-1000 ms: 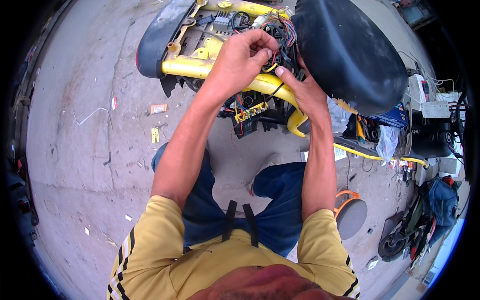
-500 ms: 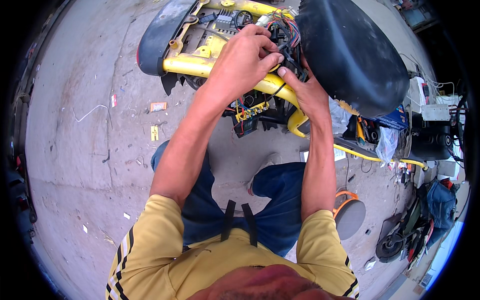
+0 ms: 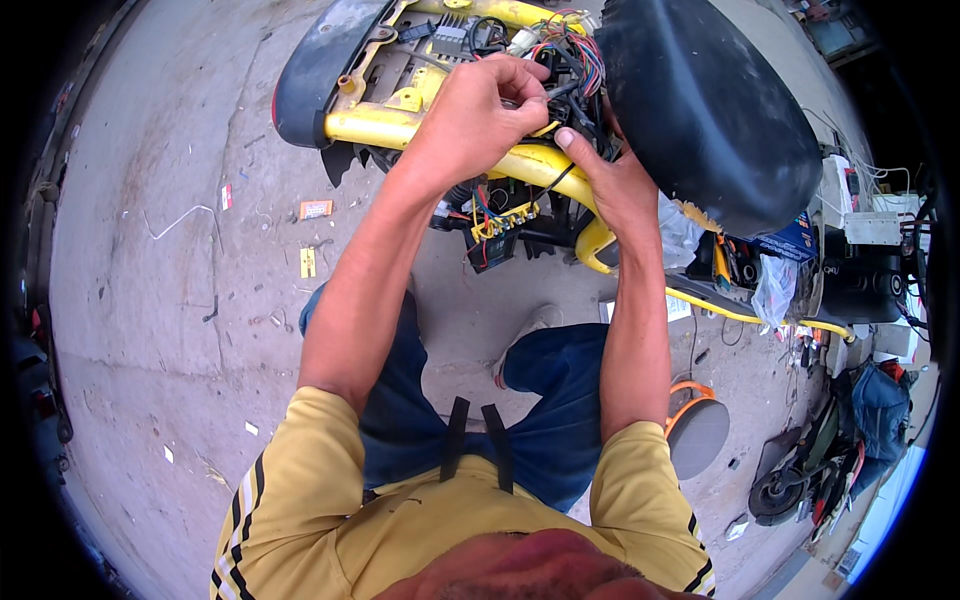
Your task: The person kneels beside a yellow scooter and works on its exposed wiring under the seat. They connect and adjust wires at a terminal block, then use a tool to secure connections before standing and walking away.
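Fingers of your left hand [image 3: 478, 110] curl around something small in the wire bundle [image 3: 565, 55]; what they pinch is hidden. Your black seat [image 3: 700, 100], raised, covers the wiring's right side. Below it, the yellow frame tube [image 3: 400, 128] crosses beneath both hands. Your right hand [image 3: 615, 185] presses its thumb against the wires, its other fingers hidden behind them.

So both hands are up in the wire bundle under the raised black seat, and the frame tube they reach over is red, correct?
Not quite: the frame tube is yellow, not red, as the head view shows. The rest holds: the left hand and the right hand are both at the bundle of coloured wires, beside the raised black seat.
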`<move>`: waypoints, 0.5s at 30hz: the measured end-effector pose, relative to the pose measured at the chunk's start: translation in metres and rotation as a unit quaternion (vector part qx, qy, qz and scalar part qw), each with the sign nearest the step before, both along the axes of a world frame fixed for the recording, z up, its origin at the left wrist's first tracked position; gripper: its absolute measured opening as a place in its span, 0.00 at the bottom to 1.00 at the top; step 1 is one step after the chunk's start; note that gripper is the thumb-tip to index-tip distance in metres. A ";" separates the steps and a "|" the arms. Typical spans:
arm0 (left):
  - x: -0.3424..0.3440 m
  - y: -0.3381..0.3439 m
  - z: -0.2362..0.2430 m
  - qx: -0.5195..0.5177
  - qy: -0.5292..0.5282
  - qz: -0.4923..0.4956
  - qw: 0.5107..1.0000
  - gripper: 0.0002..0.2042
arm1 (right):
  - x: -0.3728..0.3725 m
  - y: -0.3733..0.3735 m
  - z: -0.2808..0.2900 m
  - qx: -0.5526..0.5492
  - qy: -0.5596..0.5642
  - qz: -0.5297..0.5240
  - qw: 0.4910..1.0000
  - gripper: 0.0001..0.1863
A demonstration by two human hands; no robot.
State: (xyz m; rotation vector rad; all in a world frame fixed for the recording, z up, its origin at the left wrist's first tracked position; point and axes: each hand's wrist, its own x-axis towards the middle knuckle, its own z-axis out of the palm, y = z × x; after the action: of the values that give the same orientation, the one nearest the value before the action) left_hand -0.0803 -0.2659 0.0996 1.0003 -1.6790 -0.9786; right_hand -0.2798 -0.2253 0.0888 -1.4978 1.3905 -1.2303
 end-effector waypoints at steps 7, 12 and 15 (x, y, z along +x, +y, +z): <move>0.006 0.004 0.008 0.069 -0.023 -0.004 0.997 0.08 | 0.001 0.001 -0.002 0.019 0.043 -0.050 0.998 0.44; 0.008 0.000 0.002 0.060 -0.030 0.000 0.998 0.08 | 0.005 0.002 -0.001 0.020 0.028 -0.059 0.998 0.44; 0.010 -0.001 -0.002 0.077 0.009 -0.004 0.997 0.08 | 0.004 0.002 -0.001 0.018 -0.015 -0.035 0.999 0.42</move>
State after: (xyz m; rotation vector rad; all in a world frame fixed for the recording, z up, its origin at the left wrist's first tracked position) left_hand -0.0702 -0.2665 0.0981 1.0824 -1.6126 -1.1315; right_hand -0.2761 -0.2234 0.0874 -1.4100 1.4491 -1.2596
